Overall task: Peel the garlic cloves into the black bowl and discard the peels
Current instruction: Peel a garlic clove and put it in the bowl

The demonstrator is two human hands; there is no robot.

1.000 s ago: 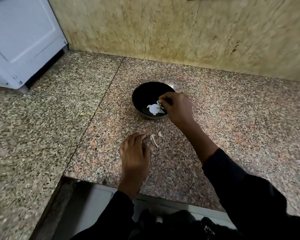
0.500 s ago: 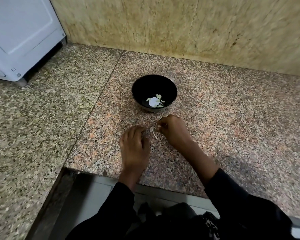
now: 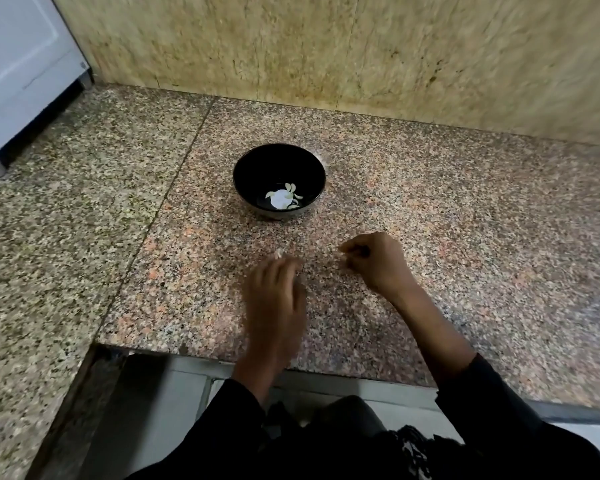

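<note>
The black bowl (image 3: 253, 168) stands on the granite counter, with several peeled garlic cloves (image 3: 284, 197) at its bottom. My left hand (image 3: 274, 299) lies flat and blurred in front of the bowl, its fingertips next to a pale garlic peel (image 3: 278, 252) on the counter. To its right, my right hand (image 3: 374, 261) is curled, with thumb and forefinger pinched together on what seems to be a small peel piece, which is mostly hidden.
The speckled granite counter (image 3: 465, 220) runs to a beige stone wall (image 3: 326, 46) behind the bowl. A white appliance (image 3: 18, 74) stands at the far left. The counter's front edge (image 3: 291, 370) is just below my wrists.
My right hand left the bowl, came down to the peels in front of it, then drew away to the right with its fingers pinched. My left hand shifted slightly.
</note>
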